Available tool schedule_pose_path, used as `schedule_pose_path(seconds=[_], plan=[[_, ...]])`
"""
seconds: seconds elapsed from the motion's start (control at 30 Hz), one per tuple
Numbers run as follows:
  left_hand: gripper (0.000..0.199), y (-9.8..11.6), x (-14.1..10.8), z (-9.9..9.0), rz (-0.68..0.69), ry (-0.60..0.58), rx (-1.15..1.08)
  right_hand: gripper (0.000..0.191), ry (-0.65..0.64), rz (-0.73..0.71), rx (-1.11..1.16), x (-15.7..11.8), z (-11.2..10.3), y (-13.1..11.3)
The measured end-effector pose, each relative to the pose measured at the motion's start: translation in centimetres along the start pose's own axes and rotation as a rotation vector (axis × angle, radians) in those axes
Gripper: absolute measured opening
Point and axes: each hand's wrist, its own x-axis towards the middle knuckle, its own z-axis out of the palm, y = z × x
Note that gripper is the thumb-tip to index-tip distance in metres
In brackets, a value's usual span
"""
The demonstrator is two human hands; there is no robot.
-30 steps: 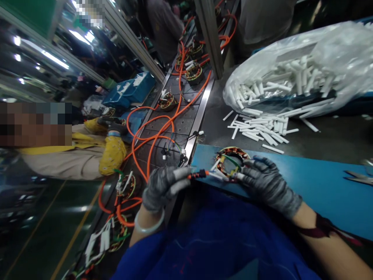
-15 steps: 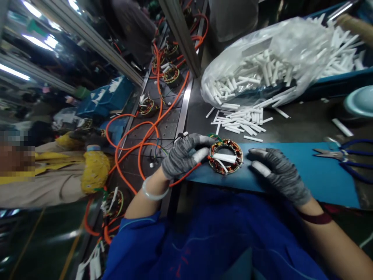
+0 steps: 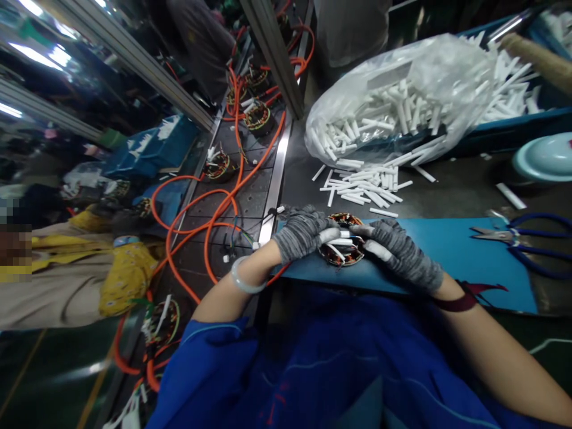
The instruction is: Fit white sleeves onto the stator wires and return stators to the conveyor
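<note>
A ring-shaped motor stator (image 3: 344,258) with copper windings lies on the blue mat between my gloved hands. White sleeving tubes (image 3: 337,253) and thin wires cross its opening. My left hand (image 3: 304,235) is closed at the stator's left side, its thumb and fingers pinching the end of a white tube. At the right side my right hand (image 3: 397,250) has thumb and finger together on a thin lead wire (image 3: 356,238) that runs toward that tube. The fingertips partly hide the tube and wire ends.
Loose white tubes (image 3: 366,186) lie beyond the stator, before a clear plastic bag (image 3: 330,122) of tubes. Blue-handled pliers (image 3: 513,236) rest at the right, near a pale blue lidded container (image 3: 543,158). Orange cables (image 3: 214,202) and more stators (image 3: 218,165) lie left. A co-worker's yellow sleeve (image 3: 127,274) is further left.
My right hand has moved left to the stator and closed its fingers there. My left hand has shifted right over the ring's edge and closed on the tube. The view has turned slightly.
</note>
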Motion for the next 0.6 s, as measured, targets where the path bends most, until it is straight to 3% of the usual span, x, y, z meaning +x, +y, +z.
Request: schedule_pose_path(seconds=[0.17, 0.37, 0.47, 0.6], plan=[[0.036, 0.3, -0.9, 1.3, -0.134, -0.046, -0.154, 0.038, -0.047, 0.003, 0.078, 1.8, -0.4, -0.8], [0.035, 0.3, -0.8, 2.4, -0.131, 0.007, -0.218, 0.035, -0.031, 0.194, -0.067, 2.4, 1.1, -1.0], [0.034, -0.5, -0.9, 2.2, -0.131, -0.036, -0.374, 0.032, -0.011, 0.153, -0.171, 2.1, 1.7, -0.6], [0.037, -1.6, -1.0, 2.2, -0.105, -0.076, -0.604, 0.032, -0.054, 0.084, -0.133, 1.5, 1.2, -0.4]])
